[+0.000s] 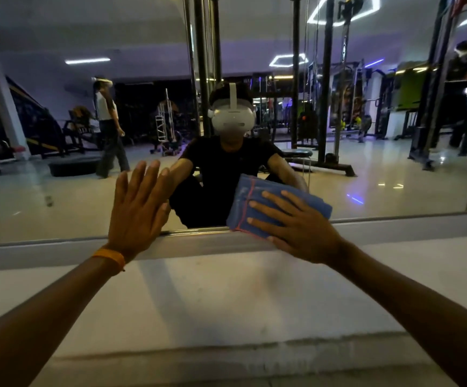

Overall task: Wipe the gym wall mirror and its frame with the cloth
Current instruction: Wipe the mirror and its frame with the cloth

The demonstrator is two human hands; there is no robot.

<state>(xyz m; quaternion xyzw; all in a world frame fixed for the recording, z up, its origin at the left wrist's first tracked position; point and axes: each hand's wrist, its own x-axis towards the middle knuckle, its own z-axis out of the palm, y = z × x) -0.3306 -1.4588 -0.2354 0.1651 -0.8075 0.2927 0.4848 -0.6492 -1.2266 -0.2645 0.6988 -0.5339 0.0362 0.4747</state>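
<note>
The wall mirror [366, 180] fills the upper half of the head view, with its pale lower frame [59, 248] running across below it. A folded blue cloth [245, 203] with red stitching lies flat against the glass just above the frame. My right hand [294, 224] presses on the cloth with straight, spread fingers. My left hand [137, 210], an orange band on its wrist, rests flat on the glass to the left with fingers straight.
Below the frame the light wall [226, 297] runs down to a ledge. The mirror reflects a seated person in a headset, another person walking at left, cable machines, racks and a glossy floor.
</note>
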